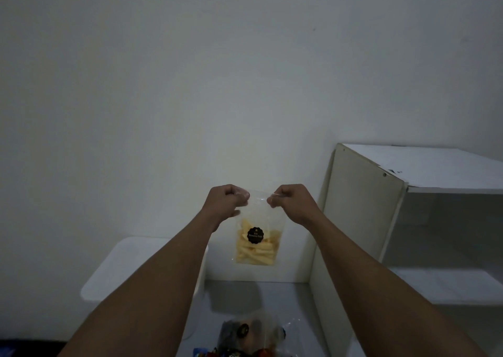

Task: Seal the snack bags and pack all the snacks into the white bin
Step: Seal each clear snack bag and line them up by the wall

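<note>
Both my hands are pinched shut on the top edge of one clear snack bag [257, 237]: my left hand [227, 200] holds the top-left corner, my right hand [292, 200] the top-right, thumb and fingers closed on the plastic. The strip of bag mouth between the two grips runs level from 9 o'clock to 3 o'clock, and I cannot tell whether it is sealed. The bag hangs from that edge toward 6 o'clock, upright, long axis vertical, its face turned to me, in the air in front of the pale wall.

It is transparent, the upper half empty and the lower half filled with pale yellow stick-shaped snacks, with a round black scalloped sticker on the front; its lettering is too small to read.

At 7 o'clock from the bag sits the white bin [109, 280], behind my left forearm. At 6 o'clock, more snack bags [253, 335] lie on the grey surface. A white cabinet [364, 207] stands at 3 o'clock.
</note>
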A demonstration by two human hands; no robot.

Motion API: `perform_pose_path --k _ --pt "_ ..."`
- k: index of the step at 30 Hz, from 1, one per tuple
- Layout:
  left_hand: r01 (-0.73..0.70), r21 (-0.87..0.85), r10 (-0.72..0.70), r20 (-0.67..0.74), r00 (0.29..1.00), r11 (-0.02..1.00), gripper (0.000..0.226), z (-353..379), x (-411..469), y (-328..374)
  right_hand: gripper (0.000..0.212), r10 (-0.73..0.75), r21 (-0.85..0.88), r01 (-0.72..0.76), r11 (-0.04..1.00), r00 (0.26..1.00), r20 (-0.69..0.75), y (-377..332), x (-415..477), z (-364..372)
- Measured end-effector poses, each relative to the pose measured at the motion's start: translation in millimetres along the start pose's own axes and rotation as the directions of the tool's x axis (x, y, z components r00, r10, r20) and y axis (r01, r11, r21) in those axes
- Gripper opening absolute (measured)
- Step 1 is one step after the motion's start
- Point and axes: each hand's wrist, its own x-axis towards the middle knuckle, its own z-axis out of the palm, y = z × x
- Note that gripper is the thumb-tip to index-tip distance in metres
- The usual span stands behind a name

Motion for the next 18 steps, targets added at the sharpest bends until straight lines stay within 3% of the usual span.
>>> perform_pose_path --k 5,18 --pt "-0.042 0.136 0.042 0.002 0.999 0.99 0.011 2.0 0.4 2.1 0.009 -0.005 0.03 0.004 1.0 0.999 0.034 -5.0 -6.8 0.5" --pt "-0.061 0.208 0.043 0.093 0.995 0.976 0.016 8.5 -5.1 10.7 0.011 0.029 0.102 -0.032 0.994 0.999 0.028 -5.6 -10.1 -1.5"
